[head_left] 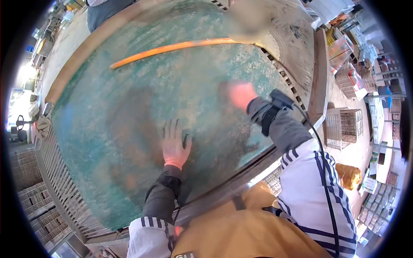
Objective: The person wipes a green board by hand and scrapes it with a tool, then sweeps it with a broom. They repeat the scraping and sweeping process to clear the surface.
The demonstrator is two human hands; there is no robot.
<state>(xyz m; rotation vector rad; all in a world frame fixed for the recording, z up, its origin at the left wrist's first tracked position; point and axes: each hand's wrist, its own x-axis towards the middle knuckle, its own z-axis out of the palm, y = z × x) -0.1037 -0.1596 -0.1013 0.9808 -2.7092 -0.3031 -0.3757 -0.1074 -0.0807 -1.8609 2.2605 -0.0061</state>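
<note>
My left hand (pixel 174 146), in a thin pale glove, lies with its fingers stretched out over the worn green table surface (pixel 92 129). A small dark curved piece (pixel 187 139) shows beside its thumb. To the right, my right hand (pixel 241 93) is smeared by motion above the same surface, and I cannot tell whether it holds anything. A dark blurred patch borders its left side. Beyond both hands, a long orange strip (pixel 172 48) lies across the far part of the table.
A raised wooden rim (pixel 71 69) edges the table, with a slatted side (pixel 64 176) at left. Another person's dark clothing (pixel 105 16) shows at the far edge. Plastic crates (pixel 342 124) stand right of the table. A black cable (pixel 322 159) runs along my right arm.
</note>
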